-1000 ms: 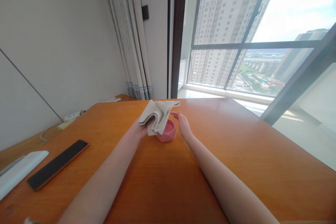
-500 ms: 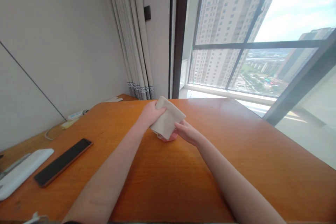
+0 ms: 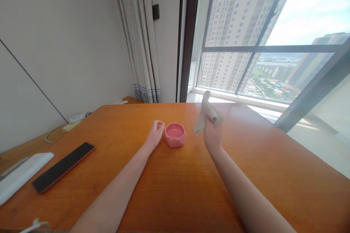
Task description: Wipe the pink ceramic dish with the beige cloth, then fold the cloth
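Note:
A pink faceted bowl (image 3: 175,139) sits upright on the wooden table, with its hollow facing up. My left hand (image 3: 155,133) rests close against the bowl's left side, fingers curled in and no object visible in them. Whether it touches the bowl's wall I cannot tell. To the right of the bowl, my right hand (image 3: 213,134) is raised above the table and closed around a crumpled beige cloth (image 3: 208,111). Folds of the cloth stick out above and to both sides of the fist, slightly blurred.
On the table's left lie a black phone (image 3: 64,167) and a white object (image 3: 26,176). A white power strip (image 3: 77,118) with a cable is at the far left edge. Behind the table are a grey curtain (image 3: 136,36) and a large window (image 3: 246,48).
The cloth, held in both hands over the bowl before, has come off it and moved right in my right hand. My left hand has let go of the cloth and dropped beside the bowl.

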A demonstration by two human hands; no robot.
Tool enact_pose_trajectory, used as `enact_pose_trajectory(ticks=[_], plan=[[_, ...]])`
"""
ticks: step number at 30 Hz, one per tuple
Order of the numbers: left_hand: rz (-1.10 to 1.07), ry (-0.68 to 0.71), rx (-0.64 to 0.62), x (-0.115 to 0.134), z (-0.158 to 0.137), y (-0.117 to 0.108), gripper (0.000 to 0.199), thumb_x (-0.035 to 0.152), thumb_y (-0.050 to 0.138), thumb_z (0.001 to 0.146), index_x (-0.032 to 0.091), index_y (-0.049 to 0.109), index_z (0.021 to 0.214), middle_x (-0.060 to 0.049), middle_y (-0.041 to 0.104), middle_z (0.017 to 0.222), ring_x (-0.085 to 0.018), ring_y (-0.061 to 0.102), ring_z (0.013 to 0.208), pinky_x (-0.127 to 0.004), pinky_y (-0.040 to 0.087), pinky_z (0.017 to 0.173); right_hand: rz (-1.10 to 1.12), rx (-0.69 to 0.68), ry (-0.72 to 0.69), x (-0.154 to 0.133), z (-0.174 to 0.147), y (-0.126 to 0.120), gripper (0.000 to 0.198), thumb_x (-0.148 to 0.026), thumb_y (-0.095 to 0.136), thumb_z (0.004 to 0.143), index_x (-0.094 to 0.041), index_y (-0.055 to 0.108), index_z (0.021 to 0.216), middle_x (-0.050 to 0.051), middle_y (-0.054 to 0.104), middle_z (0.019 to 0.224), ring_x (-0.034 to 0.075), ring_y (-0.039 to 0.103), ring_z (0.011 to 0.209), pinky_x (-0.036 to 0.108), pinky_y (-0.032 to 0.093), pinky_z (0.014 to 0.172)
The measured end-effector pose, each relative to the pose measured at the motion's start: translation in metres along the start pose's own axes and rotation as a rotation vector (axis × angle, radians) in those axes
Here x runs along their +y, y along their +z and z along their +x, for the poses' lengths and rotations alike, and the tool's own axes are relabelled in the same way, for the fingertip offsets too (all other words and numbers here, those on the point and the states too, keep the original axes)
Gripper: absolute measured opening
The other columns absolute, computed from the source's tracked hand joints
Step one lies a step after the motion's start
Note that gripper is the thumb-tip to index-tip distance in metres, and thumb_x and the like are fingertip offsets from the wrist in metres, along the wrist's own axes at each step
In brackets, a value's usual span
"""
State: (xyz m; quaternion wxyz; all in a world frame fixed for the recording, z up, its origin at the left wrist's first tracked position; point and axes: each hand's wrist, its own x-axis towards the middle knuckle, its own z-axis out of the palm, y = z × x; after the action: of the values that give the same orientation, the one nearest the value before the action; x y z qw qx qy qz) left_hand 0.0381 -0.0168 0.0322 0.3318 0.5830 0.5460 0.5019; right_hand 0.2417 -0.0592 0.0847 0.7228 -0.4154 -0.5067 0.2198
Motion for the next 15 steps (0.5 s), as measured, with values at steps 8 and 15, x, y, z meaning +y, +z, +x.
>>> enact_pose_trajectory(ticks=[8, 15], plan=[[0.116, 0.134, -0.224, -0.039, -0.01, 0.01, 0.039, 0.048, 0.035, 0.089, 0.022, 0.059, 0.106, -0.006, 0.064, 0.109, -0.02, 0.057, 0.104, -0.035, 0.039, 0.095, -0.821, -0.893, -0.33, 0.018, -0.04, 0.021, 0.026, -0.019, 0.051, 0.078, -0.024, 0.061, 0.101, 0.006, 0.06, 0.105, 0.024, 0.044, 0.11, 0.049, 0.023, 0.103], [-0.097, 0.044, -0.182, -0.032, -0.016, 0.015, 0.037, 0.041, 0.052, 0.082, 0.021, 0.055, 0.113, -0.009, 0.058, 0.123, -0.022, 0.049, 0.119, -0.037, 0.031, 0.105, -0.964, -0.968, -0.367, 0.042, -0.039, 0.025, 0.025, -0.027, 0.059, 0.077, -0.021, 0.059, 0.102, 0.007, 0.063, 0.097, 0.024, 0.049, 0.098, 0.04, 0.037, 0.089]])
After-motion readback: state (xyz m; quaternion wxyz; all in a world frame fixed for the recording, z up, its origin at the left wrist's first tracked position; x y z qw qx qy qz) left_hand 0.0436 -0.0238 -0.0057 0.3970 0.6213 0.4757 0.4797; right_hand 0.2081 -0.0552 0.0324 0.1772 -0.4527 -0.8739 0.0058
